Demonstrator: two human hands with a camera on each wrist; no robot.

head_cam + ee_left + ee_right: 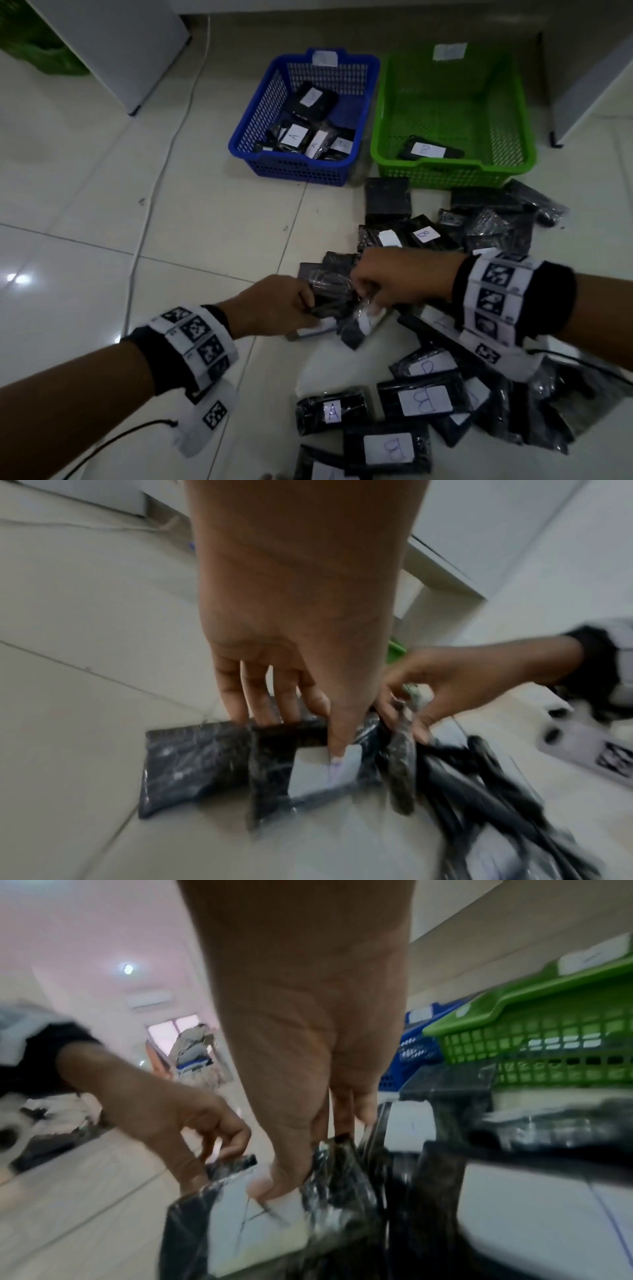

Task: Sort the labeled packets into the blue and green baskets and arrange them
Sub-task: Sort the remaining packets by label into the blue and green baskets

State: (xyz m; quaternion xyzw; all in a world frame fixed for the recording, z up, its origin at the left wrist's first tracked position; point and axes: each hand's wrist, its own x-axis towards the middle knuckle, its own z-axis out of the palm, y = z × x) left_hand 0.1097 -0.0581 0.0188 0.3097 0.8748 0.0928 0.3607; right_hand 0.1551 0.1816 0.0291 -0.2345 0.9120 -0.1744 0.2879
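From the head view, glossy pale floor tiles (102, 212) carry a loose heap of packets (424, 401): flat black rectangles in crinkly clear film, each with a white paper label, some marked A or B. The perforated blue basket (253, 113) holds several of them, one labelled A; the green basket (387, 113) just beside it holds one marked B. The left hand (274, 305) and right hand (387, 277) meet over the heap, both curled onto packets.

In the left wrist view, the left hand (291, 669) clamps a shiny black packet (274, 767), fingers behind its top edge and thumb pressed on its white label. The right hand (445, 685) pinches a second packet (402, 764), seen edge-on.

In the right wrist view, the right hand (308, 1096) pinches its packet (274, 1226), thumb on the white label bearing pen strokes. The left hand (178, 1123) grips a wrapped edge alongside. The green basket's (534, 1042) lattice wall stands behind the pile, the blue basket (414, 1047) beyond it.
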